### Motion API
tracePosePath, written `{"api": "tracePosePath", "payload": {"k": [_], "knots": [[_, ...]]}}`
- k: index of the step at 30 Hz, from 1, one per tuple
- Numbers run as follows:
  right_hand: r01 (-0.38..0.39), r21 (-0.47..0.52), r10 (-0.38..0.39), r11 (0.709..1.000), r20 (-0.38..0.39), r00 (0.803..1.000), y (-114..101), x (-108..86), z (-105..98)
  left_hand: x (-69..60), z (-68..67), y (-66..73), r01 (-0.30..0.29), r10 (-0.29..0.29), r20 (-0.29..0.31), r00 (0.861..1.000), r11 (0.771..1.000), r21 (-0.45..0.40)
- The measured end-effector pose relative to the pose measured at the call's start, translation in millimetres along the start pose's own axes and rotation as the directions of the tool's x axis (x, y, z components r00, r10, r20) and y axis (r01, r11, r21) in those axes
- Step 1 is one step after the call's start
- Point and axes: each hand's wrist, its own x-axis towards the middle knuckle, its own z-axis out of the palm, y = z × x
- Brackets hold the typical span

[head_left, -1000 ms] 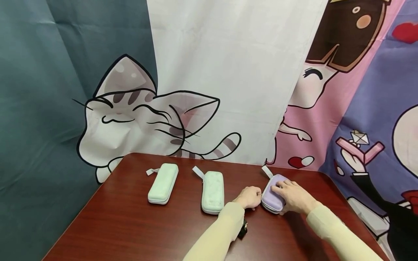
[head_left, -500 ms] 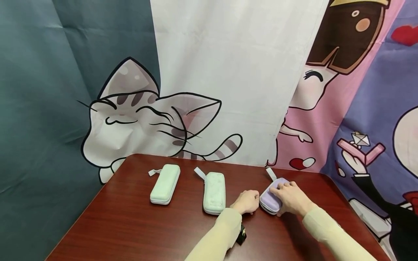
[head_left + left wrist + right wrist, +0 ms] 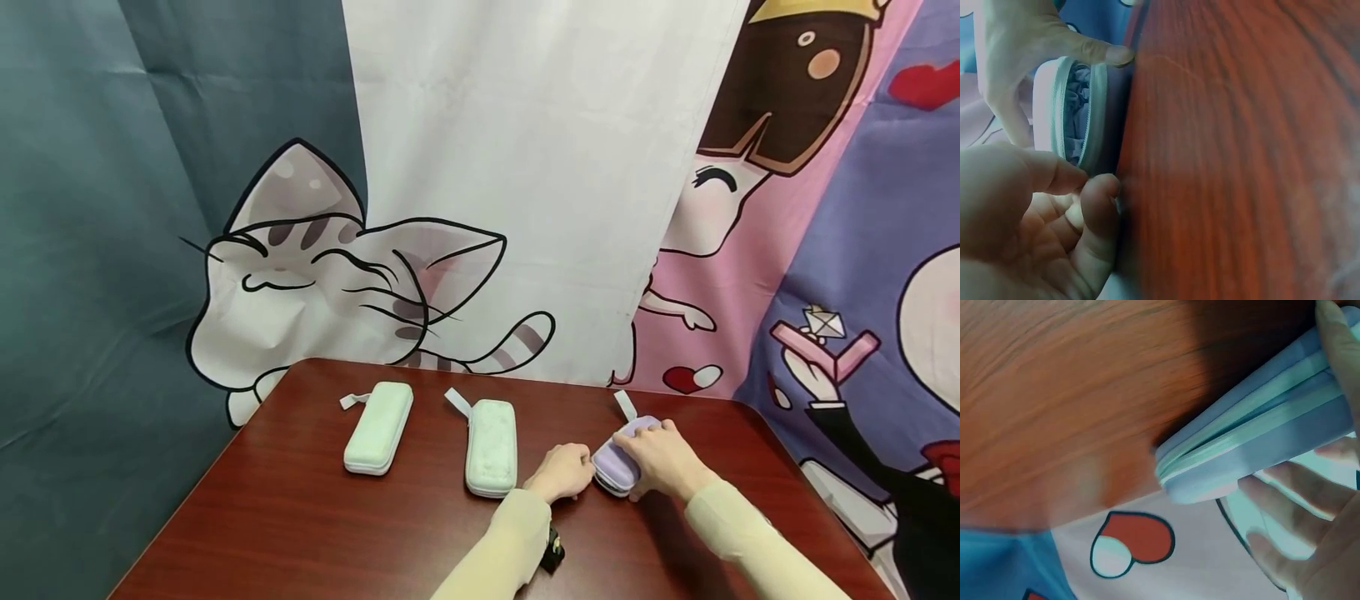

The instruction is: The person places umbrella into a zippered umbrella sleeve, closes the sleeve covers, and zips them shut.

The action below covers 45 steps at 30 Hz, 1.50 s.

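Observation:
A purple zip case [image 3: 617,468] lies on the table towards the right, its far end angled to the right. My right hand [image 3: 663,458] grips it from above and its right side, thumb and fingers spread over the shell. At the case's near-left corner is my left hand [image 3: 562,473], fingers curled. Up close in the left wrist view, the left thumb and index finger [image 3: 1099,187] pinch at the zipper's edge; the pull itself is hidden between them. The zipper [image 3: 1062,112] gapes at the near end, showing crumpled grey-purple lining [image 3: 1077,103]. The parted zipper [image 3: 1254,422] also shows along the side.
Two pale green zip cases, one in the middle [image 3: 492,448] and one at the left [image 3: 378,428], lie closed on the reddish-brown wooden table [image 3: 300,533]. Cartoon-printed cloth [image 3: 525,167] hangs behind the table. A small black object [image 3: 553,552] sits under the left wrist.
The purple case has turned a little clockwise, its near end shifting left. My left hand has drawn slightly left and nearer. The right hand keeps its grip; the green cases stay put.

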Motion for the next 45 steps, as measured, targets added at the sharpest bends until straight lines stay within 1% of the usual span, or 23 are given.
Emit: {"api": "tracePosePath", "payload": {"k": [3,5,8,10,14,20,24,29,31,34,35,37,39,41,43,45], "knots": [[-0.04,-0.01,0.04,0.999,0.015,0.999,-5,3.7,-1,-3.5,-2.9,-0.1,0.014,-0.014,0.009,1.0,1.0,-0.026],[-0.053,-0.023,0.053,0.998,0.015,0.998,-8,6.1,-1,-5.0,-3.5,-0.8,0.023,-0.023,0.01,1.0,0.999,-0.048],[-0.065,-0.047,0.066,0.997,0.021,0.998,-12,8.4,-2,-7.8,-2.2,-1.7,0.036,-0.035,0.011,0.999,0.997,-0.068],[-0.078,-0.065,0.08,0.995,0.034,0.996,-14,9.0,-4,-9.3,-0.3,-1.7,0.033,-0.033,0.011,0.999,0.997,-0.065],[-0.114,-0.095,0.12,0.989,0.061,0.991,-17,10.0,-5,-10.2,2.0,-0.2,0.017,-0.017,-0.003,1.0,0.999,-0.048],[-0.137,-0.085,0.141,0.987,0.048,0.989,-21,12.0,-4,-13.4,0.1,2.2,0.04,-0.04,0.008,0.999,0.999,-0.001],[-0.162,-0.065,0.164,0.985,0.033,0.986,-24,12.8,-6,-16.4,-0.9,5.5,0.053,-0.053,0.021,0.998,0.999,0.001],[-0.201,-0.028,0.201,0.979,0.015,0.979,-27,9.7,-6,-18.5,1.1,9.9,0.015,-0.017,0.03,0.999,0.997,0.071],[-0.193,-0.029,0.193,0.981,-0.01,0.981,-25,6.9,-5,-18.4,2.1,10.8,-0.005,0.003,0.019,1.0,0.995,0.101],[-0.141,-0.026,0.139,0.99,-0.059,0.989,-19,1.1,-1,-17.8,1.9,10.4,-0.004,0.003,0.015,1.0,0.996,0.093],[-0.124,-0.003,0.123,0.992,-0.072,0.99,-15,-1.1,1,-17.5,1.7,10.0,-0.001,0.0,0.013,1.0,0.996,0.09],[-0.086,0.082,0.093,0.993,-0.089,0.992,-6,-5.3,5,-16.6,1.0,9.0,-0.001,0.0,0.005,1.0,0.995,0.098],[-0.046,0.193,0.067,0.98,-0.101,0.993,6,-9.5,8,-15.9,0.7,7.6,-0.004,0.005,-0.007,1.0,0.994,0.114],[-0.008,0.295,0.044,0.956,-0.114,0.993,17,-13.6,12,-15.3,0.8,6.4,-0.007,0.01,-0.019,1.0,0.992,0.126],[0.024,0.34,0.018,0.94,-0.122,0.992,26,-16.6,16,-15.0,1.2,5.5,-0.005,0.008,-0.023,1.0,0.992,0.124],[0.043,0.355,0.005,0.934,-0.132,0.991,31,-17.8,21,-15.1,1.3,4.9,-0.004,0.008,-0.031,1.0,0.993,0.115]]}}
